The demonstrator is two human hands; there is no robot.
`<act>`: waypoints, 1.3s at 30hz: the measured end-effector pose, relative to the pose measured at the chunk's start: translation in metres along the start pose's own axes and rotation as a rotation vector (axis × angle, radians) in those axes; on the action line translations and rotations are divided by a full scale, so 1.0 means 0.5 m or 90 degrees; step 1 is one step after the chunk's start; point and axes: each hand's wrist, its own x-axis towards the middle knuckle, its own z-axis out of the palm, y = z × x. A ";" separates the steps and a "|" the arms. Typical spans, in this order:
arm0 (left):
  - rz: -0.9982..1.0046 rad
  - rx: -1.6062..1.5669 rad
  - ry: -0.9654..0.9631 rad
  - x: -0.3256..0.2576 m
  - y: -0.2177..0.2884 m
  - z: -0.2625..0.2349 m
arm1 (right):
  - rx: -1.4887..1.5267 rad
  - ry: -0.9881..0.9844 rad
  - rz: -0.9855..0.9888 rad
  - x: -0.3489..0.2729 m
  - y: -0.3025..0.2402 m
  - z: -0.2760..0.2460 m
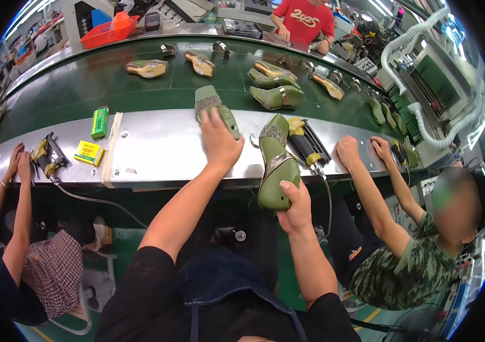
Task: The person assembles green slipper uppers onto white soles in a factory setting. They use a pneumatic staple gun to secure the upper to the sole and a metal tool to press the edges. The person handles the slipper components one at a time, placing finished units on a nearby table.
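Observation:
My right hand (pixel 296 210) is wrapped round the heel end of a green shoe last (pixel 279 185), its toe pointing away from me. A glittery strap and a smooth metallic strap cross that last. My left hand (pixel 220 142) has its fingers over another green shoe last (pixel 207 100) at the far edge of the metal ledge. That one carries a glittery strap near its toe; my fingers hide part of it. Just right of the right-hand last lies a yellow and black staple gun (pixel 308 142) with an air hose.
Lasts and gold soles (pixel 146 68) lie on the green conveyor belt (pixel 83 85). A green box (pixel 99 122), a yellow box (pixel 88 153) and a second staple gun (pixel 48 155) lie left on the ledge (pixel 157 137). Co-workers sit on both sides; another stands opposite.

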 end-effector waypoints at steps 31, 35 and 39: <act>-0.178 -0.112 -0.055 0.415 -0.379 -0.029 | -0.802 -0.062 -0.099 0.777 0.400 0.364; -0.110 -0.058 -0.054 0.478 -0.437 0.008 | -0.808 -0.089 -0.121 0.836 0.399 0.356; -0.157 -0.019 -0.062 0.487 -0.467 0.005 | -0.819 -0.142 -0.251 0.772 0.385 0.331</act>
